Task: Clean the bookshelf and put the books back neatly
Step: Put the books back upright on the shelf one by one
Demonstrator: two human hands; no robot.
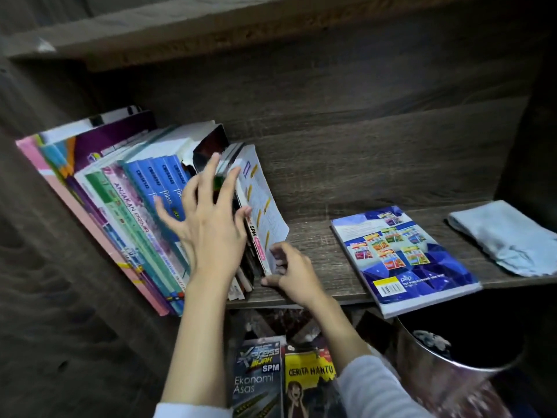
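Head view: spines read "ANJAKAN PRIMA" and "fokus" in the book row [120, 200] at nine o'clock on the shelf [316, 251]. Left hand [211, 227] spreads wide, fingers pressing the spines; right hand [294, 273] pinches the SPM book [263, 203] by its lower corner.

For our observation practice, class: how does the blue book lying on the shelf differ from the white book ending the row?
The blue book lies flat, back cover up; the white book stands tilted against the row. No hand touches the blue book; the right hand grips the white book's lower corner. Both rest on the same shelf.
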